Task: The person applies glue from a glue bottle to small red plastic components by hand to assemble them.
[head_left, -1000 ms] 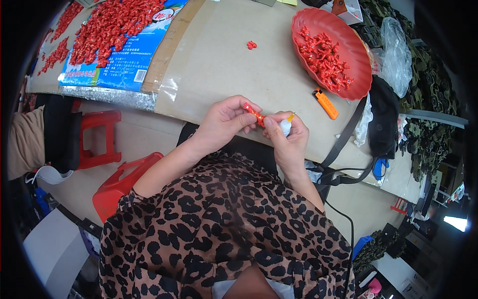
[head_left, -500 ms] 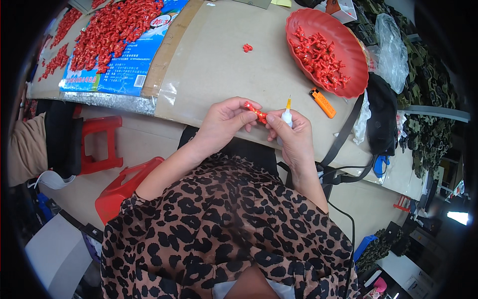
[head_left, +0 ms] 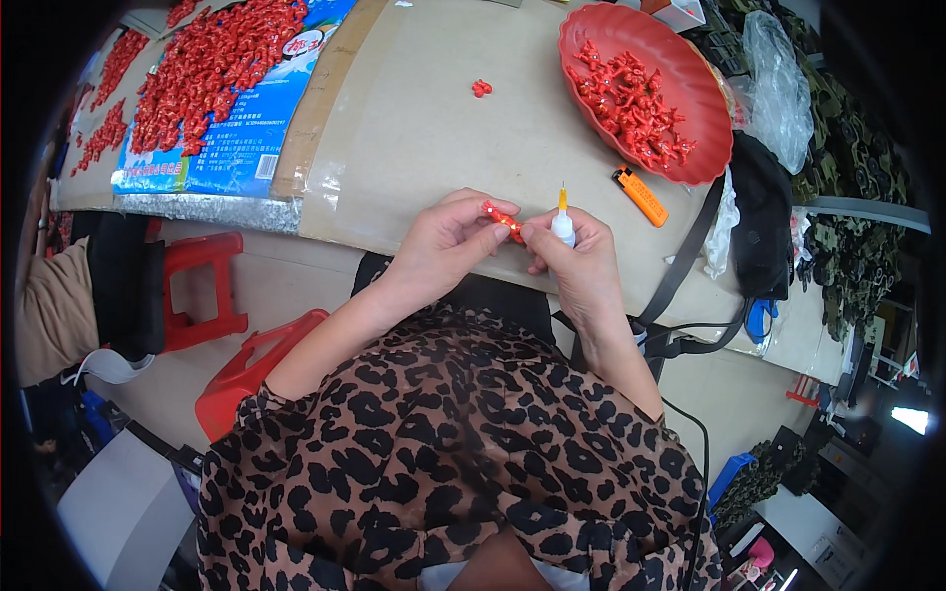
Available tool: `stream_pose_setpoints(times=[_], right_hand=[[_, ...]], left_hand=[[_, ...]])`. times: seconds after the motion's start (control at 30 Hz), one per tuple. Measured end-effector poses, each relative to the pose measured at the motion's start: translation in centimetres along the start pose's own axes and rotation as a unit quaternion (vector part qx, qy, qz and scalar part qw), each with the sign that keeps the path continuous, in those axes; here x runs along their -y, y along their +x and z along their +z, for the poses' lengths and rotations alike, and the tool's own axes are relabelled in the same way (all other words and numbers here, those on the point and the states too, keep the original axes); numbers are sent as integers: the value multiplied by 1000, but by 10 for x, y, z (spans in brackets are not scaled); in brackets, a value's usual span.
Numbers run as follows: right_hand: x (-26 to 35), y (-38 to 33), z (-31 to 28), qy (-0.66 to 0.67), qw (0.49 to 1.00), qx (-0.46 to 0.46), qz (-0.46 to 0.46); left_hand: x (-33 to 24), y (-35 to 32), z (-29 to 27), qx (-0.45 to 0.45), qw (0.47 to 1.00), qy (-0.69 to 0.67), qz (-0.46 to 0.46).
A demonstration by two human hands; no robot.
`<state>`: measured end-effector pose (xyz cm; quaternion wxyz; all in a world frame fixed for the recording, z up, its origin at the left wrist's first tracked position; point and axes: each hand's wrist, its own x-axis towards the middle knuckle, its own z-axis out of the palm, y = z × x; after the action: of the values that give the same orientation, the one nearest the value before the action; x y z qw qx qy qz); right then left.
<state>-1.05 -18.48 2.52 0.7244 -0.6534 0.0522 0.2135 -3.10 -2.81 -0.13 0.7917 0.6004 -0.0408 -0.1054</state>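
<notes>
Just over the table's near edge, my left hand (head_left: 445, 242) pinches a small glossy red figurine (head_left: 506, 223) with gold spots between thumb and fingers. The thumb and forefinger of my right hand (head_left: 583, 258) touch the figurine's right end. That same hand also grips a small white needle-tip bottle (head_left: 563, 229), its yellow tip pointing up and away. What the bottle contains does not show. Beyond my hands, a little red piece (head_left: 481, 89) lies alone on the table. A red scalloped plate (head_left: 709, 128) holds many similar red pieces (head_left: 636, 103) at the far right.
An orange lighter (head_left: 642, 197) lies below the plate. At the far left, a heap of red pieces (head_left: 222, 64) covers a blue printed sheet (head_left: 296, 108). A black bag (head_left: 759, 222) with a strap sits on the right. Red stools (head_left: 251, 369) stand at lower left.
The bottle in my right hand has tilted slightly, its tip now a little further left and higher. Both hands keep their hold on the figurine. The whole view has shifted slightly.
</notes>
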Motion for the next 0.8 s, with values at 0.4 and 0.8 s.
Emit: stream_pose_setpoints(times=[0.4,0.8], right_hand=[[4,4,3,11,1000,-2,28],[0,5,8,18,999,-31,21]], left_hand=[[-1,1,-2,3,1000,-14,-13],[3,1,5,-38,998,-56,4]])
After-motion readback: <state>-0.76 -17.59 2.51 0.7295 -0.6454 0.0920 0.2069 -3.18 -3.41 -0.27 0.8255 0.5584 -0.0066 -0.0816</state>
